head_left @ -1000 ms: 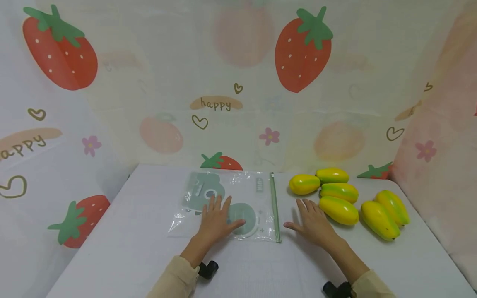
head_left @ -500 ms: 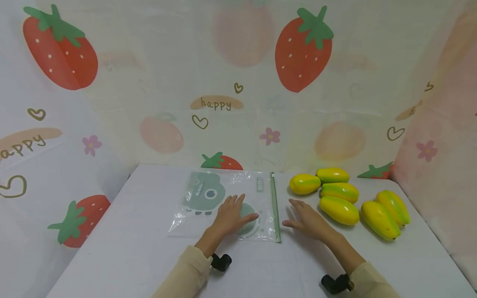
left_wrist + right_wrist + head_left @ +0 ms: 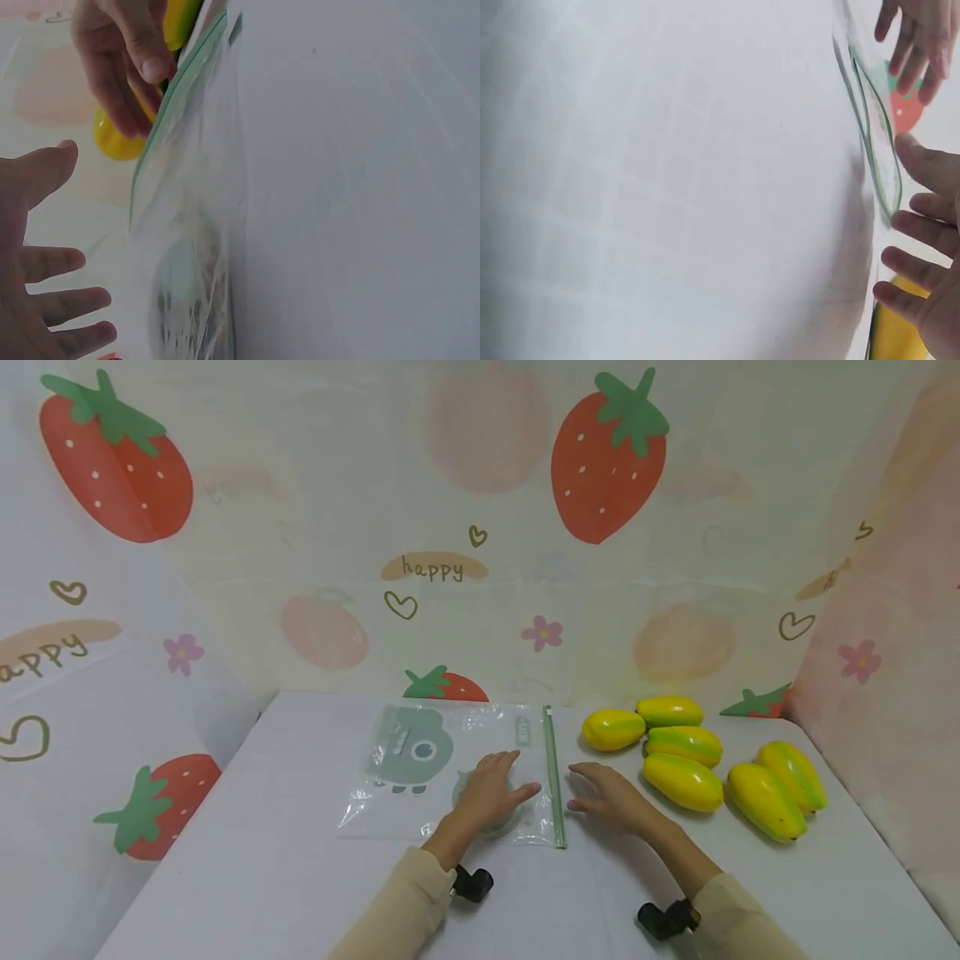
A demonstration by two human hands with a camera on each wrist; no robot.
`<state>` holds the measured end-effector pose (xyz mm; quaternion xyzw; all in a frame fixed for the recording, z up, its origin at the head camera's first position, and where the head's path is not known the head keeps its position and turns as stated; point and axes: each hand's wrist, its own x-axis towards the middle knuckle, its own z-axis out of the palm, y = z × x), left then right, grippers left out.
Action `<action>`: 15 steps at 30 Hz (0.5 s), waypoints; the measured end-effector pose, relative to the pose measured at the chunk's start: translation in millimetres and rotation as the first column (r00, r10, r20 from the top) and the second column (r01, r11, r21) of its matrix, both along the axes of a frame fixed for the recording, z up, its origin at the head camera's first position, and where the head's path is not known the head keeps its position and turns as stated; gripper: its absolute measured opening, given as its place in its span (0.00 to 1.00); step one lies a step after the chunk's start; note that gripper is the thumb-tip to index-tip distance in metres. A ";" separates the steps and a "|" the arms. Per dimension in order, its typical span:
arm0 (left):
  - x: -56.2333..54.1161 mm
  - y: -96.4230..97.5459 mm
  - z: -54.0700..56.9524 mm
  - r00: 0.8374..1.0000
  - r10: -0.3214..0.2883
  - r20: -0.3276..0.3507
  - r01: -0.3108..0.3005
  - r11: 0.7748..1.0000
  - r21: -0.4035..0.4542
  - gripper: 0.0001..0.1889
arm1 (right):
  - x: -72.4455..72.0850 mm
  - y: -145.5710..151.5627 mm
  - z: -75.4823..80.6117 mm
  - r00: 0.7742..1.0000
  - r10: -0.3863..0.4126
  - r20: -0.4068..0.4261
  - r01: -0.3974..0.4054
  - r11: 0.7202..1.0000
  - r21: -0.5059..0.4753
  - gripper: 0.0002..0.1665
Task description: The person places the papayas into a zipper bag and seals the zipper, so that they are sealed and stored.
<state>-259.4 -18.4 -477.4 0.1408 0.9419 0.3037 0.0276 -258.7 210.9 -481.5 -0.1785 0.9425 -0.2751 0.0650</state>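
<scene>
A clear plastic zip bag (image 3: 412, 814) with green cartoon prints lies flat on the white table, its green zip edge (image 3: 553, 777) facing right. My left hand (image 3: 487, 793) is over the bag's right half, fingers spread and holding nothing. Just right of the zip edge, my right hand (image 3: 611, 797) has its thumb and fingers apart, also empty. Both palms face each other across that edge. In the right wrist view the bag's green-lined mouth (image 3: 881, 142) shows a gap between its two sides. Part of the round print is hidden under my left hand.
Several yellow-green papayas lie at the right: a group near the back with a front papaya (image 3: 682, 782), and two more, one of them a papaya (image 3: 765, 803) farther right. A printed strawberry backdrop (image 3: 450, 627) stands behind the table (image 3: 247, 860).
My left hand has moved right across the bag toward the zip edge, uncovering the dinosaur print. My right hand has shifted slightly left and turned inward. Bag and papayas stay put.
</scene>
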 end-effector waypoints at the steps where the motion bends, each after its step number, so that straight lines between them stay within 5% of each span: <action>1: -0.1 2.3 0.4 1.000 0.003 0.004 -0.003 1.000 -0.001 0.37 | -0.7 -0.5 -0.2 1.000 0.001 0.005 -0.001 1.000 0.001 0.37; 15: -7.2 32.2 -5.9 1.000 0.014 -0.015 -0.014 1.000 0.021 0.32 | -3.0 -7.9 -0.8 1.000 -0.001 0.013 0.001 1.000 -0.024 0.38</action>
